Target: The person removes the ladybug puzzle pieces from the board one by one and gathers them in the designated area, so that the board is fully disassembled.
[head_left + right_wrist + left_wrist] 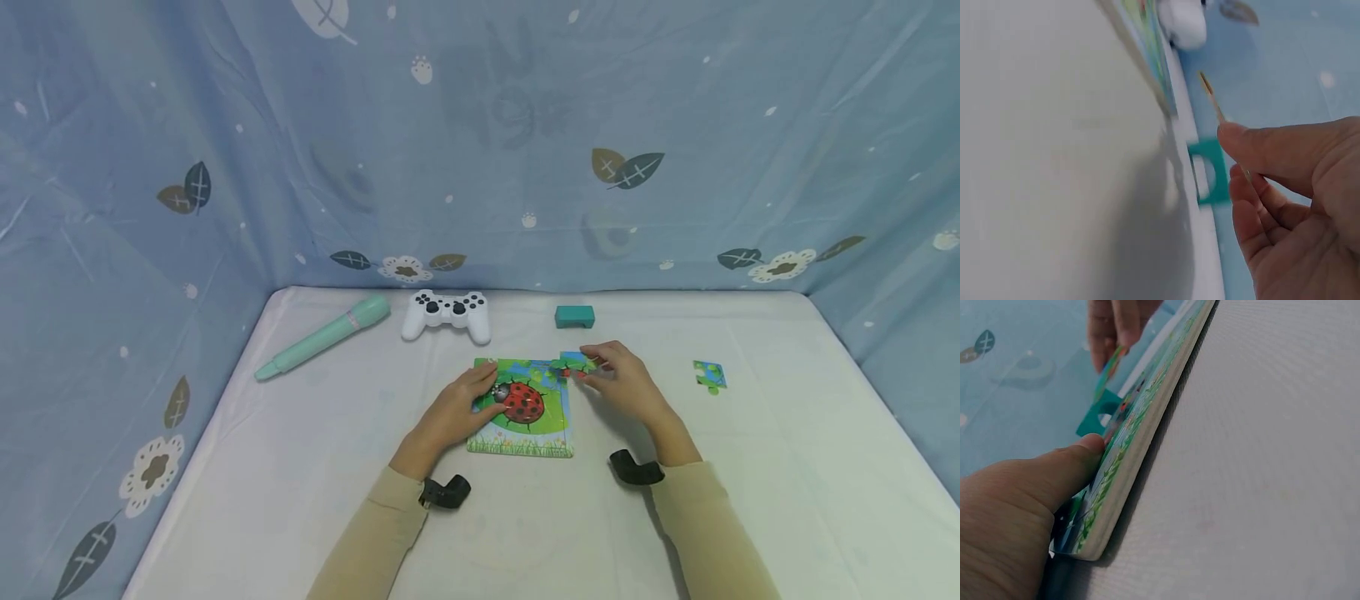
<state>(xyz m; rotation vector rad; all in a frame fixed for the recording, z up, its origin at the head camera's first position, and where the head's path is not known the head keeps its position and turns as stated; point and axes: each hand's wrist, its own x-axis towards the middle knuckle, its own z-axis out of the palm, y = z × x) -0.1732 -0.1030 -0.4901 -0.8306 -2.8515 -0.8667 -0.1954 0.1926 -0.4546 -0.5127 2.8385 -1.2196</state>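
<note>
A ladybug jigsaw puzzle (555,417) lies flat in its board near the middle of the table. My left hand (453,408) rests on its left side, fingers toward the upper left corner and thumb lying across the picture; the left wrist view shows the thumb (1075,464) on the board's face. Above the puzzle's upper right corner, my right hand (624,383) pinches a puzzle piece (573,362) with blue, green and red on it. In the right wrist view this piece (1212,100) appears edge-on between thumb and fingers, apart from the board.
Another puzzle piece (709,376) lies on the white table to the right. Behind the puzzle are a teal block (574,317) with a notch and a white game controller (447,314). A mint-green microphone-shaped object (322,340) lies at the back left. Blue patterned cloth (480,167) hangs behind.
</note>
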